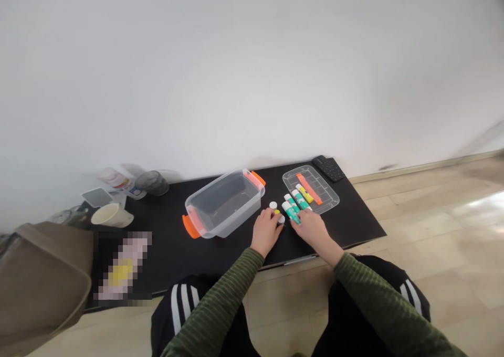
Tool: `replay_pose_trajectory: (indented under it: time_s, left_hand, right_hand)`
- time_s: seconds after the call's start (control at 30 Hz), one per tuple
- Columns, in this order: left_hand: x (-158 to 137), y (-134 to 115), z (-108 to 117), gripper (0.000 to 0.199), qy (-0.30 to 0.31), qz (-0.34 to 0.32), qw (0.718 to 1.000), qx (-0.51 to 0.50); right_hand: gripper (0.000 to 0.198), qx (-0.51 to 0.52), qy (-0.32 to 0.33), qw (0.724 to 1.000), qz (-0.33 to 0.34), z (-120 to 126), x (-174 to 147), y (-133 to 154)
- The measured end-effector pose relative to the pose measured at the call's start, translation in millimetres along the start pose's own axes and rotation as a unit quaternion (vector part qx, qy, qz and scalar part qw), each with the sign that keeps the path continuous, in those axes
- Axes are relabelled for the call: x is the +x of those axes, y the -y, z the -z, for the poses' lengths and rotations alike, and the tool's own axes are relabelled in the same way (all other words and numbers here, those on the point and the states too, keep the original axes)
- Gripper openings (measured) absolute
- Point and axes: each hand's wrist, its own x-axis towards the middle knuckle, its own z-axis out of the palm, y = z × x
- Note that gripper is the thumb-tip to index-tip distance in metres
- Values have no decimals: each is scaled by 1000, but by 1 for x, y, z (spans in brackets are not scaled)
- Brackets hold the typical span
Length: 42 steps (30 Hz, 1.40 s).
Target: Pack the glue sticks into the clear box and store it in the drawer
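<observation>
Several green glue sticks with white ends lie side by side on the black table, with a yellow glue stick beyond them. The fingers of my right hand close on the near end of the green sticks. My left hand is bent around a small group of round pieces that look like caps; a white cap sits between its thumb and fingers. A yellow cap and another white cap stand at the fingertips, partly covered.
Left of my hands stands an uncovered clear plastic box with orange latches. Its clear lid, with an orange strip, lies behind the sticks. A black keyboard-like object, paper cup, bottle and brown bag are around.
</observation>
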Motion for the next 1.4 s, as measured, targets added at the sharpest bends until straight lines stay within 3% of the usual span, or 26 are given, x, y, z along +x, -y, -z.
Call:
replay_pose_trajectory:
  time_s: [0.3, 0.67, 0.9, 1.1, 1.2, 1.27, 1.33, 1.4]
  left_hand:
    - [-4, 3, -3, 15, 29, 46, 996, -66]
    - [-5, 2, 6, 16, 79, 79, 992, -65]
    - [-6, -1, 14, 17, 54, 81, 992, -85]
    - [-4, 1, 21, 15, 19, 105, 978, -181]
    - [-1, 4, 22, 15, 5, 159, 948, -277]
    - [1, 7, 20, 17, -17, 193, 907, -374]
    - [3, 7, 19, 22, -39, 223, 840, -493]
    - [4, 6, 20, 29, -50, 246, 752, -610]
  right_hand:
    - [31, -38, 16, 999, 5, -10, 2, 23]
    - [23, -32, -70, 996, -50, 15, 28, -12]
    - [30, -25, -9, 995, -95, 12, 35, -20]
    - [33, -34, 0, 996, -86, 7, 37, -20]
    - [32, -15, -10, 996, -83, 11, 36, -21]
    - [31, 19, -15, 996, -80, 15, 35, -22]
    - [30, 67, -25, 995, -65, 20, 32, -22]
    - [28, 127, -33, 991, -35, 24, 26, -22]
